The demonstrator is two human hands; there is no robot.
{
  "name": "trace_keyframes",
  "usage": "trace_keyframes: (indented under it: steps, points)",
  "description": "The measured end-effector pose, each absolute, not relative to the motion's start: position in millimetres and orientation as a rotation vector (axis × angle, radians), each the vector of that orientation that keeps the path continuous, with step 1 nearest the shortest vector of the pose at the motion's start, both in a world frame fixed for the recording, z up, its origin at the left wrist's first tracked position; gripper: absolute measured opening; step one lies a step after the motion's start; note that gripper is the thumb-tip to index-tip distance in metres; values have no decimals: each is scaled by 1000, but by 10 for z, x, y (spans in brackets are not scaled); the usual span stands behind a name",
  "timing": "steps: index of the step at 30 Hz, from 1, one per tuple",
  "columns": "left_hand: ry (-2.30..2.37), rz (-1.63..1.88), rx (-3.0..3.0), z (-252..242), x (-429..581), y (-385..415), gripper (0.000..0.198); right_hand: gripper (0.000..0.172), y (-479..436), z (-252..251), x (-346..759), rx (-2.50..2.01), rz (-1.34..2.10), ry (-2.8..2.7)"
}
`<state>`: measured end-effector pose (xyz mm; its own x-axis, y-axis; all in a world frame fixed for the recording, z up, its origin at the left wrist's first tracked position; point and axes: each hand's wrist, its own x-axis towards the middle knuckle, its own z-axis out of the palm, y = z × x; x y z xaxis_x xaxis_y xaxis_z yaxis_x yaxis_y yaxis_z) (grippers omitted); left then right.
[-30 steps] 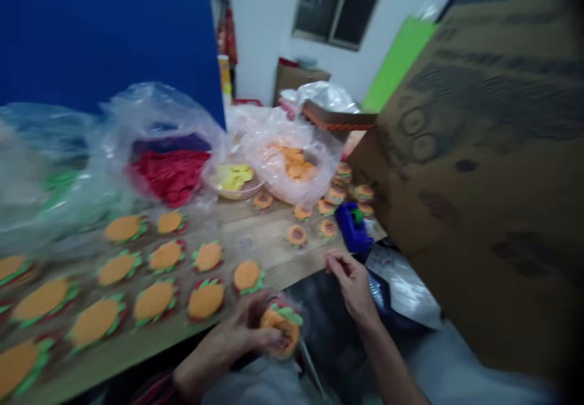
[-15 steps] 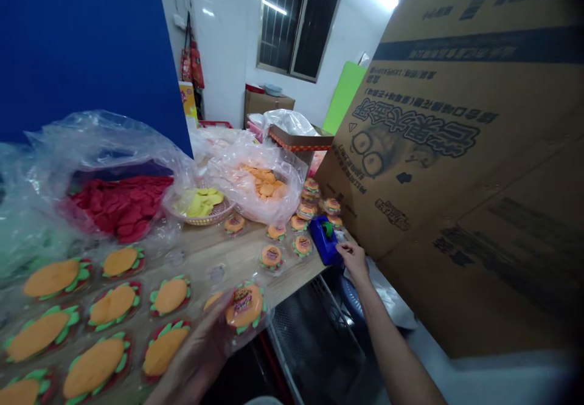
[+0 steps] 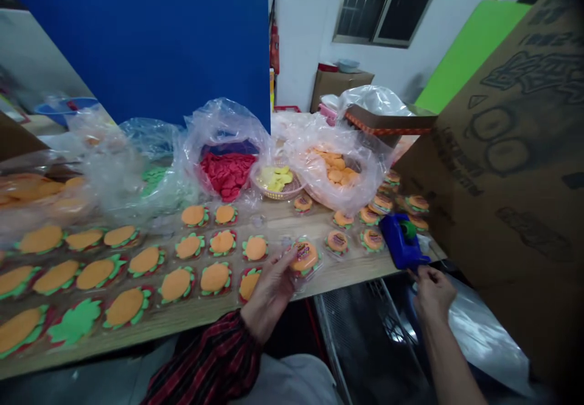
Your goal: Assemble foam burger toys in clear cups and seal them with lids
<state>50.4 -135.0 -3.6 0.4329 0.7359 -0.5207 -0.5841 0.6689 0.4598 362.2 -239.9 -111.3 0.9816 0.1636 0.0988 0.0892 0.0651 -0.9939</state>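
My left hand (image 3: 272,286) holds a clear-packed burger-shaped piece (image 3: 305,256) with a printed label over the table's front edge. Beside the blue tape dispenser (image 3: 402,242), which carries a green-cored roll, my right hand (image 3: 432,289) is closed at the dispenser's front end; whatever its fingers pinch is too small to make out. Labelled burger packs (image 3: 337,242) lie between the left hand and the dispenser. To the left, rows of unlabelled burger pieces (image 3: 177,284) sit in clear trays, and one tray shows a green leaf shape (image 3: 76,321) on top.
Behind are bags of red pieces (image 3: 227,173) and orange pieces (image 3: 340,171), with a basket of yellow pieces (image 3: 280,193) between. A large cardboard box (image 3: 511,210) stands at the right. Below the table edge is a dark crate (image 3: 365,338).
The view has swung left and shows more of the table. The held pack is now farther from me, and my right hand is slightly below the dispenser's end.
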Motion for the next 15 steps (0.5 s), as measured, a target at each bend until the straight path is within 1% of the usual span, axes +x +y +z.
trace_keyframes:
  steps: [2, 4, 6, 8, 10, 12, 15]
  points:
    - [773, 851, 228, -71, 502, -1341, 21, 32, -2400, -1067, 3440, -1492, 58, -159]
    - [782, 869, 247, -110, 507, -1338, 22, 31, -2387, -941, 3101, -1466, 170, -188]
    - [793, 887, 271, -137, 521, -1342, 24, 30, -2345, -746, 2660, -1424, 474, -316]
    - [796, 904, 296, -140, 535, -1355, 25, 25, -2269, -532, 2223, -1379, 781, -499]
    - [793, 918, 322, -127, 542, -1372, 24, 22, -2175, -366, 1887, -1290, 992, -640]
    - [788, 938, 351, -112, 532, -1391, 23, 23, -2086, -289, 1690, -1250, 1082, -717]
    - [784, 957, 393, -103, 489, -1416, 24, 25, -1986, -314, 1589, -1268, 1100, -753]
